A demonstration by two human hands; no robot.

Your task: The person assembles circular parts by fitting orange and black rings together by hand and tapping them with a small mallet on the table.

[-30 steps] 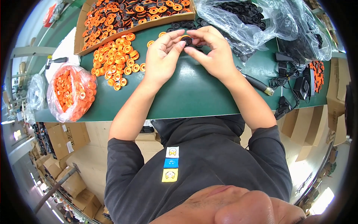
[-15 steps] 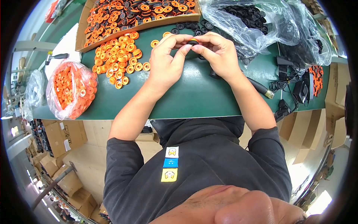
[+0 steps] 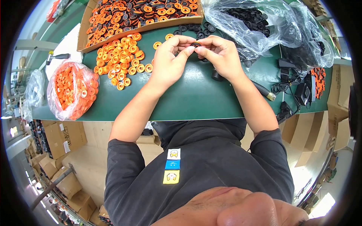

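Between my fingertips, over the far middle of the table, is a small round piece (image 3: 195,44), black with an orange rim. My left hand (image 3: 171,62) pinches it from the left with thumb and fingers. From the right, my right hand (image 3: 220,55) grips the same piece the same way. Fingers cover most of its sides. Left of my hands lies a loose pile of orange ring-shaped parts (image 3: 120,56). Just beyond my fingers are several black round parts (image 3: 196,28), partly hidden by the hands.
A cardboard box (image 3: 139,28) of orange and black pieces stands at the far left. A clear bag of orange parts (image 3: 73,90) sits near the left edge. Clear plastic with black parts (image 3: 249,22) spreads at far right. A dark-handled tool (image 3: 264,90) and black cables (image 3: 284,84) lie right.
Both hands stay together on the piece. It has tilted slightly between the fingertips, showing more black and less orange. The fingers have shifted a little.
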